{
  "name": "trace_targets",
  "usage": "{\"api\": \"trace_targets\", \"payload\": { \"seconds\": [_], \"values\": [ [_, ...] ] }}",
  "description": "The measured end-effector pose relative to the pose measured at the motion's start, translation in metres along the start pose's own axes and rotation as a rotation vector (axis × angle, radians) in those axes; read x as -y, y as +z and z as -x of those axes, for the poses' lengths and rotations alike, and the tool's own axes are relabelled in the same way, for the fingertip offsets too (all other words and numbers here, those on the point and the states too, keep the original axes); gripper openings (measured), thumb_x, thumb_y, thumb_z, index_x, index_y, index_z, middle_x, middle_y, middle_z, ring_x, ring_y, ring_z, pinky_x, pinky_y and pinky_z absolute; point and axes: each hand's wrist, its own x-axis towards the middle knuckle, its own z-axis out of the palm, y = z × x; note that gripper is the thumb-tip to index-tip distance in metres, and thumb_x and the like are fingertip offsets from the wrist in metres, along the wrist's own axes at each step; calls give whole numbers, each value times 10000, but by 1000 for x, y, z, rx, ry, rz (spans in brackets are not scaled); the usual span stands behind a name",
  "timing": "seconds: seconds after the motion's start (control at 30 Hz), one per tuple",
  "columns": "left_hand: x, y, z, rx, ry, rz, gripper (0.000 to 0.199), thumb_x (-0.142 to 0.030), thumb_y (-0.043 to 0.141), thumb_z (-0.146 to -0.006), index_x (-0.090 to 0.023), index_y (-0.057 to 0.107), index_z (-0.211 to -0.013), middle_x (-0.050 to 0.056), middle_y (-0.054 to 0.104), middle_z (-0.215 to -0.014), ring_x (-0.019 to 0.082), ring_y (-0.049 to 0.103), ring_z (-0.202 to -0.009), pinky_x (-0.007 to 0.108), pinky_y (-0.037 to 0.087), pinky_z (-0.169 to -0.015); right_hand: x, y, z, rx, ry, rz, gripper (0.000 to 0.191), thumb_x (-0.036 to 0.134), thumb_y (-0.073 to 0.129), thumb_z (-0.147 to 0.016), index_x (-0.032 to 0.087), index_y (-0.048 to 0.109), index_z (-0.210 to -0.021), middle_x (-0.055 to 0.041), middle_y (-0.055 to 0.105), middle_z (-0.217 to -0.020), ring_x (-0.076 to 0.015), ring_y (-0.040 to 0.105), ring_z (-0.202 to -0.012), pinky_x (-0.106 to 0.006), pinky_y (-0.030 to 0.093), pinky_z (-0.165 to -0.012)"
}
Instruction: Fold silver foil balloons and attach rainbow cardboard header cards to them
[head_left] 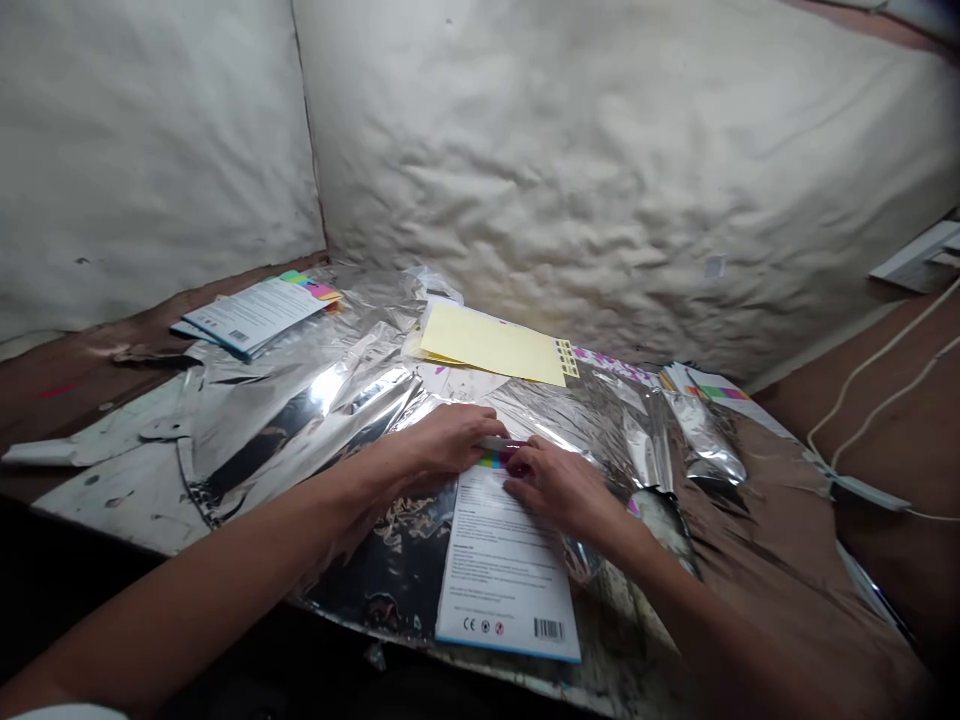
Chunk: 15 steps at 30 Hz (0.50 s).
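A white printed packet [506,570] with text, a barcode and a blue lower edge lies in front of me, its top end pointing away. My left hand [465,436] grips the left side of that top end, fingers curled. On the right side, my right hand [551,480] pinches the same end between bent fingers and thumb. A strip of colour and a clear film edge [504,444] show between the two hands. The fingertips of my left hand are partly hidden. Beyond my hands lie yellow sheets [495,343] over a patterned sheet.
Crinkled silver foil [292,440] covers much of the table. Similar printed packets [255,312] are stacked at the back left. At the right are colourful cards [709,388], a silver pouch [705,440] and a white power strip [870,492] with cables. A cloth-covered wall [570,180] stands behind.
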Motion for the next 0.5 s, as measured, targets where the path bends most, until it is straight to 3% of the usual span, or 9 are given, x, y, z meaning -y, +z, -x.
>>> {"api": "trace_targets", "payload": {
  "seconds": [0.1,0.2,0.33,0.5],
  "values": [
    [-5,-2,1,0,45,50,448,-135,609,-813,-314,614,-1224,2,659,-1078,193,637,-967,241,429,-735,1,4,0,-20,11,-19,92,294,651,-879,261,698,-950,-5,666,-956,-182,618,-814,-281,336,-638],
    [-8,-3,0,14,55,41,339,-112,619,-794,-277,666,-1086,2,662,-1018,184,641,-912,238,419,-701,7,6,2,-61,12,90,66,275,631,-895,252,692,-891,-13,651,-886,-190,585,-771,-298,297,-595],
    [-7,-3,0,19,58,18,276,-102,641,-777,-268,708,-987,1,674,-968,179,639,-865,244,411,-683,15,4,4,-144,-121,242,95,210,586,-907,206,654,-840,-67,621,-913,-235,537,-878,-323,339,-659],
    [1,-2,1,23,126,58,333,-98,654,-748,-301,744,-996,-6,685,-957,163,621,-802,246,382,-627,6,-5,-4,35,-131,-33,57,162,609,-840,201,650,-848,-32,591,-907,-176,546,-818,-283,373,-692]
  ]
}}
